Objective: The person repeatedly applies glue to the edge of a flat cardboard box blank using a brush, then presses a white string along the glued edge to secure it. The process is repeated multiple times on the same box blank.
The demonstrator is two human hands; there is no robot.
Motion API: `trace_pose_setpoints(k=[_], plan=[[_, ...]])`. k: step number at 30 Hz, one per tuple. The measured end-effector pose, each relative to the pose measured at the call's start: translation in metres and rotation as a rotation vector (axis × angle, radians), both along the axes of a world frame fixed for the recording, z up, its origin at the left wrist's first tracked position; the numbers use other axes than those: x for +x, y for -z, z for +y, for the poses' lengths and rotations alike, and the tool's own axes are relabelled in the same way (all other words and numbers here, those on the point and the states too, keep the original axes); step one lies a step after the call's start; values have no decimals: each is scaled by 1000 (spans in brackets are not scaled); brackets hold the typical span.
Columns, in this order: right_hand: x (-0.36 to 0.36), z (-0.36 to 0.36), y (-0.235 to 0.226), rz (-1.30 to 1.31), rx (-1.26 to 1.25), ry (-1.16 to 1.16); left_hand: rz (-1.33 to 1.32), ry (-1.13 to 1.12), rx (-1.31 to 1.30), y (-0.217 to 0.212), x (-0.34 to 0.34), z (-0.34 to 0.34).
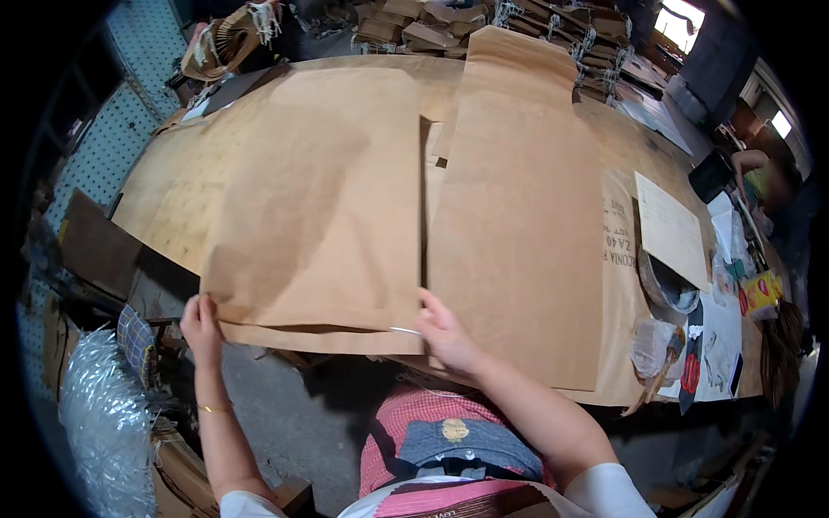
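Over the near edge of the counter (173,207) lay a big sheet of brown paper (319,198), with its bottom edge folded up into a narrow flap. Both hands were on that bottom edge. Left hand (201,328) was at the sheet's lower left corner, fingers (195,304) pinched narrow on the corner, which sat right between them. Right hand (445,332) was at the lower right corner, fingers (429,302) spread flat on top of the paper, pressing down beside the fold rather than gripping it. So the sheet stretched between the two hands, hanging a bit past the counter's edge.

Just to the right of it, touching along a seam, was a second long brown sheet (518,224) running away from the person. Further right sat a pale cardboard piece (669,229) and some colourful clutter. At the far end were stacks of folded paper bags with handles (484,26). Crinkly clear plastic (99,414) was down at lower left.
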State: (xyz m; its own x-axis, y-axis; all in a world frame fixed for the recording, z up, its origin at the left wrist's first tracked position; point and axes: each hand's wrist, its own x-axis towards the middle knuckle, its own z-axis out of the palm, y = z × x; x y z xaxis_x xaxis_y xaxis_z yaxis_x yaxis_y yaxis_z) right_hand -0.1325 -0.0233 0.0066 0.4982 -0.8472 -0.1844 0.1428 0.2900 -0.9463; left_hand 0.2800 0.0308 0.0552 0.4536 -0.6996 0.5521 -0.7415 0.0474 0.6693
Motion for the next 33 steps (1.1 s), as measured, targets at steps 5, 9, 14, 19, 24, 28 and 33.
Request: trace_pose_setpoints(k=[5,9,14,19,24,28,33], plan=[[64,-11,-7,-49,104,-82,243,-14,335,32,114,-33],[31,3,-8,-113,89,-159,69,-106,470,59,133,-53],[-128,71,-52,391,-445,-298,-545,-418,509,48,115,-47],[-314,126,-83,1776,-609,531,-340,-3,6,18,-56,10],[-360,154,-61,1906,-580,487,-526,870,59,36,-252,50],[-364,160,-62,1436,-921,809,-567,1105,399,74,-296,56],[-294,142,-73,464,-501,1303,-541,1113,471,122,-305,40]])
